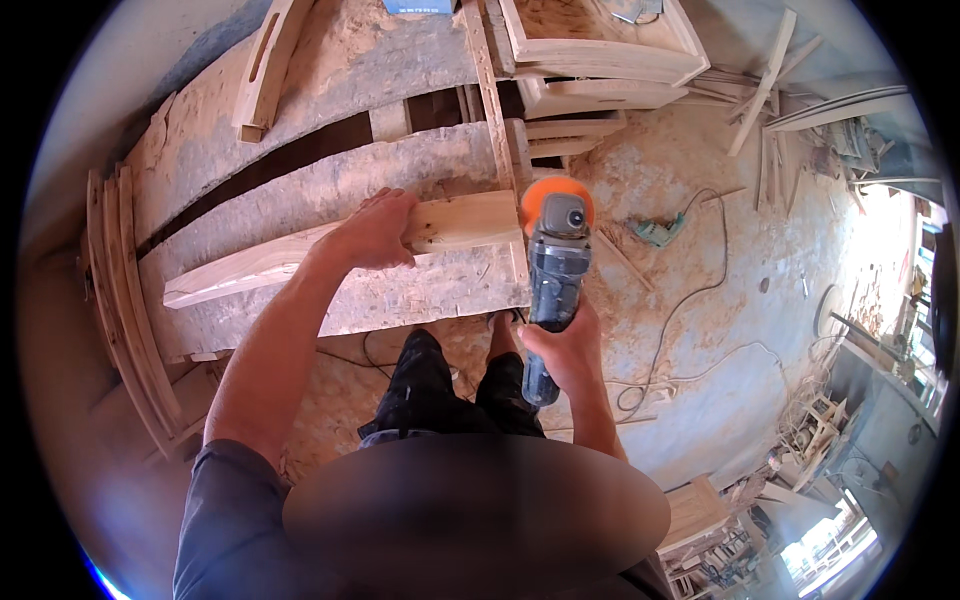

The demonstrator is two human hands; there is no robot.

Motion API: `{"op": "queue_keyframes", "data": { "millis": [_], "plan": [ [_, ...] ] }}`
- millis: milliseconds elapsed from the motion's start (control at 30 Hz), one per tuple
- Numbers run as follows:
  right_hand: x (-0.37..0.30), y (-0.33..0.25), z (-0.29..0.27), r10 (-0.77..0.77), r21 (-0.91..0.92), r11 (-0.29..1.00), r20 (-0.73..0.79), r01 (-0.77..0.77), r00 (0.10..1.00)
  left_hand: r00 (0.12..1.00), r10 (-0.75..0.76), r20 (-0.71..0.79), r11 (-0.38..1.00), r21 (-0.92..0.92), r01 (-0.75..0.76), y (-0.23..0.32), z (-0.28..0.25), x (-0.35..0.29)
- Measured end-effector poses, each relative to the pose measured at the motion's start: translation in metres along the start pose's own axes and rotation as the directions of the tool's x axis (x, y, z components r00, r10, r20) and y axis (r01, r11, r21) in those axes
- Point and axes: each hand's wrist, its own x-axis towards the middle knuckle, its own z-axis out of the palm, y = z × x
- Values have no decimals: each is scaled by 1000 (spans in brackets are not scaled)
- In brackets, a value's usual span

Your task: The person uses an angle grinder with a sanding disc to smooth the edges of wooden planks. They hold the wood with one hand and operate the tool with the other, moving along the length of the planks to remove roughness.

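Nearest: my dark trousers [415,385], standing at the near edge of the table. My right hand [566,345] is closed round the body of an angle grinder [558,262], thumb across the near side; fingers underneath hidden. Grinder points away from me, its orange disc [541,192] right by the board's right end; can't tell if it's touching or spinning. Left hand [372,232] is clasped over the board [462,220], thumb toward the near edge, fingers toward the far one, so only moderately spread. Board lies lengthwise left to right on the table [430,292], right end by the table's right edge. My read: dressing that end is the step in hand. Next move calls for a firm left hold, disc flat to the wood, light pressure, left fingers well clear. On the floor to the right: green drill [660,232] and its cable [724,250]. Farther: slotted wooden piece [268,65] at far left of the table, box-like wooden frame [605,55] at far right, blue box [420,5] between.
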Motion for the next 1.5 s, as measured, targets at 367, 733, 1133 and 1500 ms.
{"op": "queue_keyframes", "data": {
  "millis": [367, 733, 1133, 1500],
  "plan": [
    [-8, 1, 9, 17, 185, 983, -14, -14, 1000, 998, 6, 68, 997, -75, -1, -18, -5, 13],
    [22, -6, -7, 30, 207, 978, -41, -21, 999, 995, -19, 94, 994, -110, 29, -13, -10, 13],
    [29, -17, 4, -32, 80, 996, 36, 29, 999, 997, -34, 64, 999, -18, 35, -4, -10, 9],
    [5, -13, -23, 22, 81, 996, 58, -26, 998, 812, 159, -562, 987, 121, -109, -5, 73, -24]
  ]
}}
